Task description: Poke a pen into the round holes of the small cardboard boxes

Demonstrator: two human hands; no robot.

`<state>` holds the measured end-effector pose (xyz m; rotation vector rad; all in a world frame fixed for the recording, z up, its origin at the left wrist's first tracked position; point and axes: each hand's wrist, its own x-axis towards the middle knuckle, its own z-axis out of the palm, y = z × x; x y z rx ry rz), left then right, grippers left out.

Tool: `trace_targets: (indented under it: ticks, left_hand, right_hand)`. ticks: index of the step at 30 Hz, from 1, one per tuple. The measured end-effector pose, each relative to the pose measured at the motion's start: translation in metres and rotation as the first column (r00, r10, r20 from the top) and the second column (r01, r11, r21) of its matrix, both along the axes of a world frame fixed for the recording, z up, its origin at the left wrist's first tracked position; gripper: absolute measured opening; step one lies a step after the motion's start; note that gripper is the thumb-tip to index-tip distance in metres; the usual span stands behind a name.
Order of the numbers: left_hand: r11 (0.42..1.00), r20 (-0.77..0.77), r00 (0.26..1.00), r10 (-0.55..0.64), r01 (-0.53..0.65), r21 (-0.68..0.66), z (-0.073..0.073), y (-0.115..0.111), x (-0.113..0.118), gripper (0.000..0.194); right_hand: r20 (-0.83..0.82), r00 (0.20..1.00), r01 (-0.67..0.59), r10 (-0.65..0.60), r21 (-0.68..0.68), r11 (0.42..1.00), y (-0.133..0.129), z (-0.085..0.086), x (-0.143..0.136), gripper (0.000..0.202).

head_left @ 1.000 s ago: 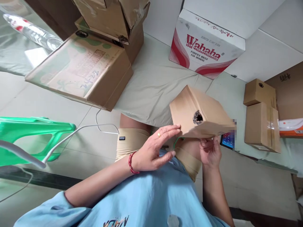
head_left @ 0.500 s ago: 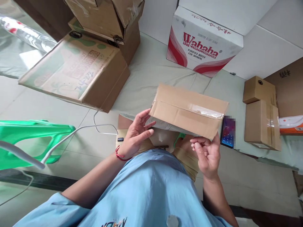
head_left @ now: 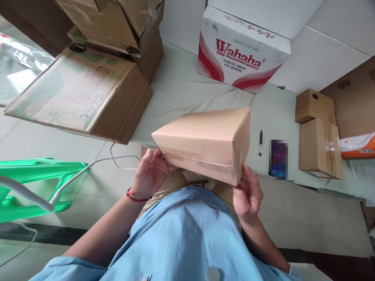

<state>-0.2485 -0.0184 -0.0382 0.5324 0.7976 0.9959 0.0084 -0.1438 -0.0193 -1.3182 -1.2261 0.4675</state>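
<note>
A closed brown cardboard box (head_left: pixel 202 136) is tilted in the air above the lap, its large plain face and a taped seam in sight. My left hand (head_left: pixel 152 171), with a red string at the wrist, grips the box's lower left corner, its fingertips partly behind the cardboard. At the lower right corner my right hand (head_left: pixel 248 192) holds the box between thumb and fingers. Right of the box, a black pen (head_left: pixel 260 143) and a phone (head_left: pixel 278 160) lie on the pale green cloth (head_left: pixel 181 78).
A white and red Wahaha carton (head_left: pixel 241 54) stands at the back. Large cartons (head_left: pixel 84 93) are on the left, above a green plastic stool (head_left: pixel 70 187) and a white cable (head_left: pixel 96 159). Small brown boxes (head_left: pixel 316 144) sit on the right.
The box has turned, now showing a broad plain face, and has shifted left. My left hand has closed on its corner. The pen has come into sight.
</note>
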Motion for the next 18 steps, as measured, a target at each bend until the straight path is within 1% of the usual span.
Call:
trace_targets:
  ticks: [2, 3, 5, 7, 8, 10, 11, 13, 15, 18]
  left_hand:
    - [1.000, -0.087, 0.996, 0.023, -0.021, 0.014, -0.006, -0.003, 0.005, 0.054]
    - [0.999, -0.129, 0.991, 0.027, -0.024, 0.029, -0.009, -0.005, 0.008, 0.055]
    - [0.998, -0.178, 0.984, -0.001, 0.011, 0.058, -0.014, -0.009, 0.013, 0.059]
    - [0.994, -0.173, 0.983, -0.056, 0.071, 0.083, -0.016, -0.012, 0.016, 0.061]
    - [0.991, -0.158, 0.984, -0.084, 0.099, 0.088, -0.015, -0.012, 0.016, 0.061]
    - [0.987, -0.129, 0.982, -0.137, 0.146, 0.061, -0.010, -0.011, 0.016, 0.065]
    - [0.985, -0.125, 0.979, -0.163, 0.169, 0.034, -0.007, -0.010, 0.015, 0.066]
    - [0.979, -0.146, 0.969, -0.202, 0.203, -0.008, -0.002, -0.008, 0.014, 0.063]
    - [0.976, -0.182, 0.961, -0.210, 0.216, 0.016, 0.001, -0.008, 0.012, 0.059]
    - [0.969, -0.189, 0.962, -0.197, 0.220, 0.113, 0.000, -0.010, 0.008, 0.051]
  right_hand:
    - [-0.180, 0.981, 0.066, -0.068, -0.021, 0.998, -0.002, -0.008, 0.010, 0.043]
    - [-0.287, 0.953, 0.087, -0.095, -0.042, 0.995, -0.002, -0.009, 0.014, 0.039]
    - [-0.479, 0.864, 0.111, -0.155, -0.118, 0.987, 0.000, -0.010, 0.021, 0.031]
    - [-0.579, 0.782, 0.133, -0.231, -0.206, 0.969, 0.001, -0.010, 0.027, 0.025]
    - [-0.594, 0.761, 0.144, -0.261, -0.239, 0.960, 0.001, -0.010, 0.030, 0.025]
    - [-0.577, 0.757, 0.175, -0.307, -0.273, 0.946, 0.000, -0.011, 0.034, 0.029]
    - [-0.553, 0.770, 0.188, -0.319, -0.281, 0.941, -0.001, -0.012, 0.036, 0.031]
    - [-0.492, 0.808, 0.198, -0.325, -0.292, 0.936, -0.004, -0.012, 0.038, 0.032]
    - [-0.444, 0.843, 0.176, -0.304, -0.307, 0.935, -0.006, -0.010, 0.040, 0.033]
    - [-0.438, 0.849, 0.163, -0.295, -0.314, 0.935, -0.007, -0.003, 0.040, 0.048]
